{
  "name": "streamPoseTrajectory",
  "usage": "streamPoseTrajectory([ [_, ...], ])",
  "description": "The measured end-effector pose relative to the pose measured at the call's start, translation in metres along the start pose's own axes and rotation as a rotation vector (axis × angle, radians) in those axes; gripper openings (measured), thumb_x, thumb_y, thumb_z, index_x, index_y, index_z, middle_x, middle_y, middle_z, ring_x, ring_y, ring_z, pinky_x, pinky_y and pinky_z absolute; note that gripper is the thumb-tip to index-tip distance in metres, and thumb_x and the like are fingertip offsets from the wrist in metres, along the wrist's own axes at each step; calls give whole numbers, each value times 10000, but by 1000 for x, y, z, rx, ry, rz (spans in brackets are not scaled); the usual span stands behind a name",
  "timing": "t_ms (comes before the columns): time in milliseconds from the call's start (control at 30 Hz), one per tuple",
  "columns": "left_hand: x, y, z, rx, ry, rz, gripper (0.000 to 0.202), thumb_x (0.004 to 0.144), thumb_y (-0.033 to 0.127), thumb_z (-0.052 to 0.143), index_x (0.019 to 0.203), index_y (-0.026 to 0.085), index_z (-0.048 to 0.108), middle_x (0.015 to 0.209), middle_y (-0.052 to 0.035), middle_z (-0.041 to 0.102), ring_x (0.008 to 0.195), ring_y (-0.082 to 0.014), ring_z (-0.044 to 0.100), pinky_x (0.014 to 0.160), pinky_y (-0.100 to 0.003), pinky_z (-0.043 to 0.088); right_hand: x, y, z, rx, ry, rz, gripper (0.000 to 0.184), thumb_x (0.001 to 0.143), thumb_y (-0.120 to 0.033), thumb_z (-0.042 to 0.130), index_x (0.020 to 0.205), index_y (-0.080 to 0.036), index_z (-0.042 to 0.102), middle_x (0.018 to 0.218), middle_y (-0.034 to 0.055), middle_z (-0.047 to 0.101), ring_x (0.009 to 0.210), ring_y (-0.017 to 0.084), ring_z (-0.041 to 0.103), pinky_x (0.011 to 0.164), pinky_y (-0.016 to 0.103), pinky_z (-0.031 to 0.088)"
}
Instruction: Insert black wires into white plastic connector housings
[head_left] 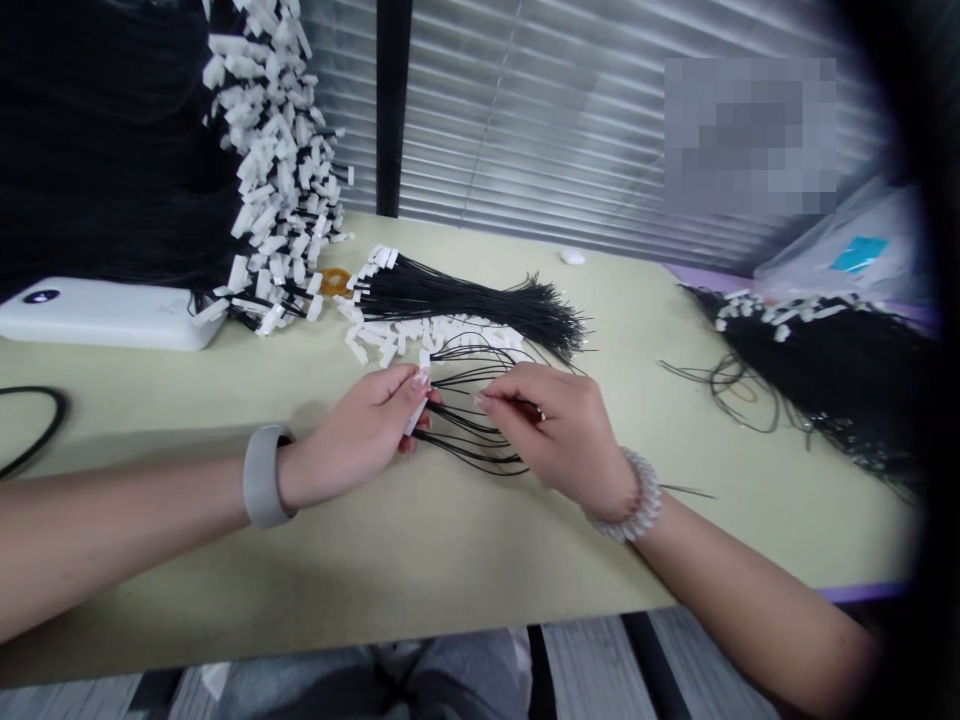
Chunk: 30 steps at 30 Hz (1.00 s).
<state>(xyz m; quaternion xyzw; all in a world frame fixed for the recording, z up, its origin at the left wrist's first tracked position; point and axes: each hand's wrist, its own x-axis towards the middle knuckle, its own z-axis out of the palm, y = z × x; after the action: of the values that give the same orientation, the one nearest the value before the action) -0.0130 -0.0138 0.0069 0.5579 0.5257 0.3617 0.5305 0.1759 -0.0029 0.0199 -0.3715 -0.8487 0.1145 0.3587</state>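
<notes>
Thin black wires [469, 440] stay neat when left hand [356, 435] clenches their white connector [413, 418] and right hand [547, 430] pinches them lightly, near the bundled wires [465, 298].

Left hand [352, 430] and right hand [551, 435] pinch close together.

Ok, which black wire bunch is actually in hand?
The small, loose bunch between both hands: the left hand holds its white connector, the right hand pinches its wires. The thicker bundle and the heap at right lie untouched on the table.
</notes>
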Motion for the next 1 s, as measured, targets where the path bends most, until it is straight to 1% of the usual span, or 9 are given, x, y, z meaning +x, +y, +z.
streamPoseTrajectory([
  [167, -1, 1, 0, -3, -7, 2, 354, 836, 486, 376, 740, 181, 529, 636, -3, 511, 486, -87, 446, 448, -186, 395, -1, 3, -4, 14, -15, -6, 91, 789, -151, 532, 740, -163, 608, 658, -4, 585, 614, 79, 508, 584, 213, 410],
  [400, -1, 1, 0, -20, -10, -7, 346, 825, 485, 400, 736, 180, 537, 637, -9, 517, 479, -94, 448, 440, -197, 396, -1, 5, -2, 21, -53, -54, 111, 803, -152, 513, 768, -165, 618, 659, 2, 580, 629, 83, 512, 593, 217, 413],
  [500, -1, 1, 0, -7, -9, -6, 353, 828, 488, 393, 744, 178, 540, 639, -7, 517, 478, -88, 451, 442, -193, 395, 0, 8, -3, 21, -87, -90, 125, 817, -153, 497, 785, -167, 617, 683, 7, 583, 648, 86, 518, 605, 220, 420],
  [600, -1, 1, 0, 0, -20, -5, 342, 829, 482, 395, 751, 180, 536, 627, 2, 507, 474, -85, 450, 440, -190, 393, 0, 11, -2, 14, -73, -97, 136, 823, -140, 488, 815, -167, 620, 730, 17, 597, 689, 93, 529, 640, 227, 434],
  [767, -2, 1, 1, 108, -97, 63, 329, 848, 461, 361, 723, 190, 499, 609, 16, 500, 461, -95, 476, 446, -212, 394, -1, 9, 7, -77, -55, -150, 164, 822, -141, 483, 864, -170, 638, 765, 30, 596, 721, 107, 526, 648, 233, 431],
  [1000, -3, 0, 1, 166, -116, 94, 328, 858, 449, 341, 676, 194, 437, 598, 27, 487, 449, -96, 488, 435, -217, 394, -2, 5, 14, -194, -54, -180, 185, 827, -159, 468, 819, -176, 653, 726, 27, 580, 686, 111, 515, 618, 234, 410],
])
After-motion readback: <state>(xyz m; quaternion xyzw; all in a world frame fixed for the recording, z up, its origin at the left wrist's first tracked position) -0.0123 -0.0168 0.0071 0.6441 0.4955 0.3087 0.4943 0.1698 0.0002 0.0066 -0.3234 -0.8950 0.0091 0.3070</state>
